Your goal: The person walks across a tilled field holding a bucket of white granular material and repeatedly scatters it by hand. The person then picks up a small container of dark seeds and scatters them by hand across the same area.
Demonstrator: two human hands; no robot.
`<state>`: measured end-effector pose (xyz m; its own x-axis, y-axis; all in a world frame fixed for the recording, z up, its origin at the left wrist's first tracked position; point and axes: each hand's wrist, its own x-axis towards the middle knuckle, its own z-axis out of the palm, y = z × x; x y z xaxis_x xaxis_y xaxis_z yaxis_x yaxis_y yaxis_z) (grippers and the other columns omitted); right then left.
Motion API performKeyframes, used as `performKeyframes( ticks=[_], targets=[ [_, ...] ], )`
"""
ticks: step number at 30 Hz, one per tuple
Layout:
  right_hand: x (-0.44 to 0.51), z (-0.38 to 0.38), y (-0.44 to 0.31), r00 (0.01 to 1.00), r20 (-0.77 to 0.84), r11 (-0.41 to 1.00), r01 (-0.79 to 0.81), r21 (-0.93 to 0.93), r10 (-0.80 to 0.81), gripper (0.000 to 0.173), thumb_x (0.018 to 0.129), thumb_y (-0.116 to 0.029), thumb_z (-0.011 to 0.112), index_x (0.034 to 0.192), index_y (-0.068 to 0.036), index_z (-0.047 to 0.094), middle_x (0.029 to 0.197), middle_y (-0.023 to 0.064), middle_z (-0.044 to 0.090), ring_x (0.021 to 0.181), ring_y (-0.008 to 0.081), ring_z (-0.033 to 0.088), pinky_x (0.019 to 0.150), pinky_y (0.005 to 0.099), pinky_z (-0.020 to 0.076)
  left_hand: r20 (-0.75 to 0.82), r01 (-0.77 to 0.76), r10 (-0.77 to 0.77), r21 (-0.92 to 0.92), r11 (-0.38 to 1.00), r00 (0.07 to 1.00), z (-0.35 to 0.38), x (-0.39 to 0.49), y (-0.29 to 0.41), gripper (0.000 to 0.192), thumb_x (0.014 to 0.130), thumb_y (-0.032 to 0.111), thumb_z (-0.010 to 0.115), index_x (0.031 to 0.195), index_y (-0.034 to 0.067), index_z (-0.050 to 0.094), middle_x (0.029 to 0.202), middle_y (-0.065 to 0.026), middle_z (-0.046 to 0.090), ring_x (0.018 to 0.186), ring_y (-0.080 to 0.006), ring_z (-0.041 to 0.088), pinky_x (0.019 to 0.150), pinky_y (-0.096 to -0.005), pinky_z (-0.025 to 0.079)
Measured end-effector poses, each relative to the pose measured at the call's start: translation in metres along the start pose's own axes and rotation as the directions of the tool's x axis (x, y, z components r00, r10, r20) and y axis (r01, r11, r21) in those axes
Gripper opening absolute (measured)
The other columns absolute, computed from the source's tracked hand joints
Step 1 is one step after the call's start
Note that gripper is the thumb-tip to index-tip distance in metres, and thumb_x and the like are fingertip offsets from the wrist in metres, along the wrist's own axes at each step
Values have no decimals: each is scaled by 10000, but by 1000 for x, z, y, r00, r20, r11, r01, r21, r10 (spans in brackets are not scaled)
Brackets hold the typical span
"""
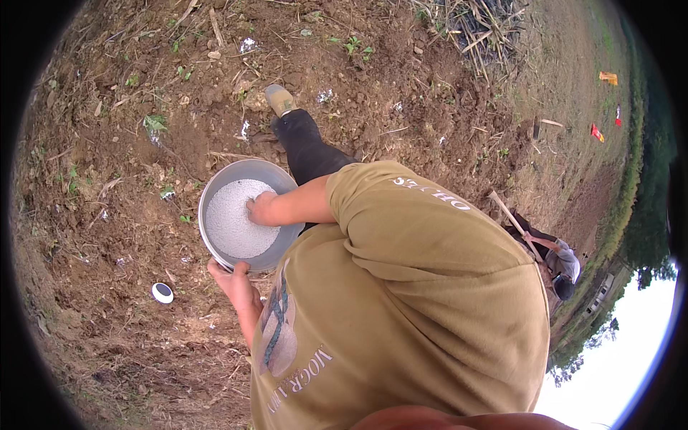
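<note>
A round metal pot [207, 236] holds a bed of white granules [236, 226]. Inside it, my right hand [262, 208] has its fingers curled into the granules near the inner wall; the fingertips are partly hidden. With thumb and fingers, my left hand [235, 282] grips the pot's outer rim on the side nearest the bottom of the view. The pot is close against my body, over brown soil. Beside it a shoe [280, 100] and a dark trouser leg show. Small white clumps [324, 96] lie scattered on the soil.
A small white-rimmed dark disc [162, 293] lies on the soil. Dry stalks [484, 32] are heaped near the top. To the right, another person [559, 258] bends over with a long wooden-handled tool [505, 207]. A second handled tool [537, 127] and bright bags [597, 133] lie farther off.
</note>
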<state>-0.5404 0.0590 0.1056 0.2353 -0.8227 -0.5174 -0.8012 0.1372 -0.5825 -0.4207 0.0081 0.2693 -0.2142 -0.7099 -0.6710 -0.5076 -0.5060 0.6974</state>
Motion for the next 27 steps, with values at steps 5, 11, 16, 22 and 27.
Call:
performKeyframes(
  ticks=[5,11,16,22,27],
  targets=[
    [-16,-6,11,994,-48,978,-87,187,98,236,784,-86,474,956,-20,622,983,180,612,929,301,597,786,402,472,78,-47,44,33,998,996,10,14,9,606,566,-88,491,1149,-4,348,1094,-124,454,988,-221,456,894,-331,355],
    [-47,-48,23,917,-288,665,34,746,276,170,797,-68,495,870,-44,646,801,147,620,837,267,598,749,374,459,80,-13,17,-56,998,997,9,24,4,594,557,-110,493,1126,-8,356,1035,-114,486,942,-208,483,831,-303,386],
    [-86,-75,31,967,52,78,-74,994,249,215,890,-110,423,1027,-21,561,763,4,493,592,79,413,508,220,372,-39,-5,0,-113,994,999,3,24,-13,571,546,-98,513,1092,-18,363,984,-113,491,887,-198,495,789,-305,415],
    [-85,-97,30,943,199,-235,-136,962,267,147,932,-91,402,976,-9,515,747,16,467,541,52,326,445,187,269,-161,93,-133,-234,968,978,-14,17,-37,626,538,-87,552,1124,-31,340,993,-139,499,889,-211,525,766,-320,443],
    [-64,-103,35,926,267,-327,-174,929,266,141,933,-100,410,968,-12,514,766,32,485,537,58,330,436,190,266,-267,120,-212,-324,938,940,-23,7,-54,621,540,-83,555,1118,-25,340,996,-138,504,910,-217,527,764,-319,447]
  ],
)
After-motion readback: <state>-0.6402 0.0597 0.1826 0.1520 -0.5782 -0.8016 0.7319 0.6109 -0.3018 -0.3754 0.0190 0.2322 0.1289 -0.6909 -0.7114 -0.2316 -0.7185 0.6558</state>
